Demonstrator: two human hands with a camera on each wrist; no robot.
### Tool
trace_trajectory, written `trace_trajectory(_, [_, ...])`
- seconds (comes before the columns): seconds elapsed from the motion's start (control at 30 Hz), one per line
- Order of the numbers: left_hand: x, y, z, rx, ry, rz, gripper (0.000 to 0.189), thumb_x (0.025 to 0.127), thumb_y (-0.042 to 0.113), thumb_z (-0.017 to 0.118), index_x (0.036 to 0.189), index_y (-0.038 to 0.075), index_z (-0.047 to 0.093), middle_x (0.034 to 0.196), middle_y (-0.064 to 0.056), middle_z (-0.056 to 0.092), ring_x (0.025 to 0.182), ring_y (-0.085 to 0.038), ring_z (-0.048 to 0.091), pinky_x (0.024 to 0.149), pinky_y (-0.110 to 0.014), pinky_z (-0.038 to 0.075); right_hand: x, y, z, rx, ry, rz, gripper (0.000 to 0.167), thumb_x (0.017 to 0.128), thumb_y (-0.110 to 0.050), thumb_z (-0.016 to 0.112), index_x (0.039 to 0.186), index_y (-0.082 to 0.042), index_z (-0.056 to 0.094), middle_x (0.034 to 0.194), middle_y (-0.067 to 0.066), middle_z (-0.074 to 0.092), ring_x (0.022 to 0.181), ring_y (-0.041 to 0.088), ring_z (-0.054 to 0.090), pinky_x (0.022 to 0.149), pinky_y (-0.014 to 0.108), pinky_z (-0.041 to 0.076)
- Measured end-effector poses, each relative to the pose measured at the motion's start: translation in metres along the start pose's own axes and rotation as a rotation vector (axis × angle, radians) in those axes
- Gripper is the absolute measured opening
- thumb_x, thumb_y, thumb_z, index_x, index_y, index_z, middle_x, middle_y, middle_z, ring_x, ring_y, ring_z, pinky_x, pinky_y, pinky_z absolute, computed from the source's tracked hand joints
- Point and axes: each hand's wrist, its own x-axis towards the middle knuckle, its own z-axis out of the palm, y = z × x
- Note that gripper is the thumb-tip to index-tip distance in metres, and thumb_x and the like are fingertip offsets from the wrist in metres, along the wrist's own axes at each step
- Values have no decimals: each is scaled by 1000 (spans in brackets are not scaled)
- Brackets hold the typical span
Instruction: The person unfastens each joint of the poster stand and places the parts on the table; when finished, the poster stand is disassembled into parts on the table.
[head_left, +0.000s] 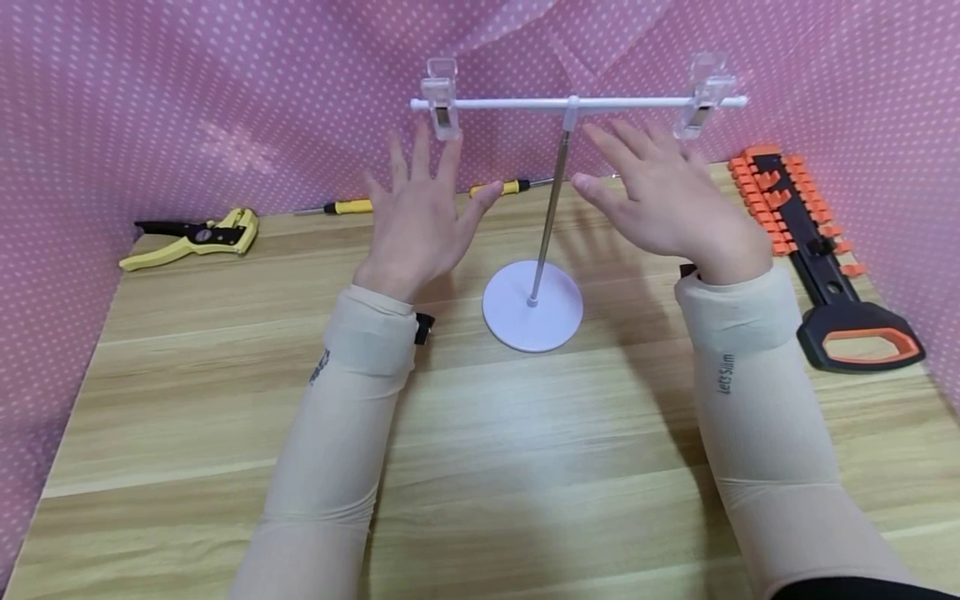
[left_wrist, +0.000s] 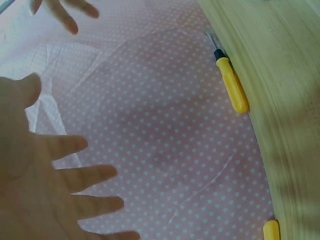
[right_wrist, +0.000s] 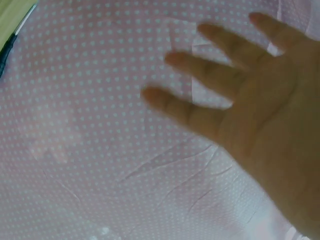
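Note:
Both hands are raised over the wooden table with fingers spread and nothing in them. In the head view my left hand (head_left: 416, 212) is left of a white stand's pole (head_left: 552, 208), its fingertips close below a clear clip (head_left: 442, 100) on the crossbar (head_left: 510, 104). My right hand (head_left: 663, 196) is on the pole's other side, fingers pointing up and left, under the second clear clip (head_left: 701, 100). The stand's round white base (head_left: 510, 312) rests on the table between the forearms. Each wrist view shows a spread palm, the left (left_wrist: 30, 185) and the right (right_wrist: 280, 110).
Yellow-handled wire strippers (head_left: 210, 235) lie at the back left. Two yellow-handled screwdrivers (head_left: 348, 206) lie along the back edge, one partly behind the left hand. At the right is a black rack with orange clips (head_left: 806, 217). Pink dotted cloth (head_left: 285, 100) hangs around the table (head_left: 487, 467).

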Motion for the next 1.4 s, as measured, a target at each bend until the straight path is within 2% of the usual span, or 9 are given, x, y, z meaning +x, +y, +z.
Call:
trace_trajectory(0.07, [-1, 2, -1, -54, 68, 32, 86, 104, 76, 25, 172, 28, 5, 179, -9, 4, 165, -39, 1, 127, -72, 9, -2, -1, -2, 59, -27, -47, 70, 112, -59, 28, 172, -30, 9, 179, 11, 7, 164, 43, 3, 126, 73, 3])
trace_trajectory(0.17, [-3, 5, -2, -157, 227, 146, 77, 108, 65, 39, 169, 21, 28, 170, -10, 37, 157, -33, 33, 125, -58, 31, -6, -3, -4, 166, -61, -133, 63, 113, -54, 33, 171, -30, 21, 176, 10, 24, 161, 41, 23, 126, 69, 19])
trace_trajectory(0.27, [-5, 10, -2, -300, 339, 275, 62, 110, 51, 51, 160, 15, 47, 158, -9, 54, 145, -26, 49, 120, -43, 38, -10, -5, -6, 228, -79, -204, 59, 113, -51, 39, 168, -31, 31, 170, 7, 38, 154, 38, 39, 122, 67, 32])
trace_trajectory(0.43, [-9, 24, -2, -629, 353, 373, 43, 110, 32, 59, 147, 11, 61, 141, -6, 67, 131, -16, 59, 109, -30, 46, -17, -8, -11, 281, -108, -250, 53, 113, -47, 43, 164, -34, 40, 156, 7, 58, 143, 33, 54, 116, 63, 42])
trace_trajectory(0.53, [-13, 29, -3, -795, 343, 384, 38, 109, 25, 60, 143, 8, 64, 133, -7, 70, 121, -13, 64, 97, -28, 52, -19, -10, -12, 309, -91, -290, 48, 114, -42, 45, 160, -30, 47, 148, 6, 64, 136, 29, 60, 116, 60, 42])
trace_trajectory(0.7, [-16, 33, -5, -991, 333, 390, 32, 110, 16, 58, 137, 2, 67, 129, -12, 72, 116, -13, 66, 93, -27, 53, -20, -15, -9, 339, -28, -355, 40, 114, -33, 49, 150, -22, 58, 134, 4, 70, 124, 22, 63, 106, 51, 46])
trace_trajectory(0.93, [-19, 38, -6, -1065, 329, 420, 30, 107, 12, 61, 132, -1, 68, 126, -13, 74, 105, -16, 67, 90, -28, 54, -16, -21, -2, 342, 21, -424, 27, 112, -26, 55, 133, -15, 69, 115, 1, 73, 102, 14, 63, 87, 32, 50])
trace_trajectory(1.23, [-27, 44, -10, -1086, 303, 436, 30, 105, 13, 64, 131, 1, 69, 127, -11, 74, 108, -18, 68, 94, -30, 52, -13, -25, 2, 335, 85, -486, 26, 111, -21, 56, 130, -10, 70, 110, 2, 74, 94, 13, 63, 82, 27, 50])
trace_trajectory(1.4, [-29, 48, -10, -1116, 293, 448, 29, 104, 11, 64, 130, -1, 70, 129, -12, 73, 107, -18, 68, 95, -32, 52, -12, -28, 4, 391, 71, -479, 22, 111, -19, 57, 122, -10, 74, 102, 2, 72, 91, 15, 62, 82, 28, 50])
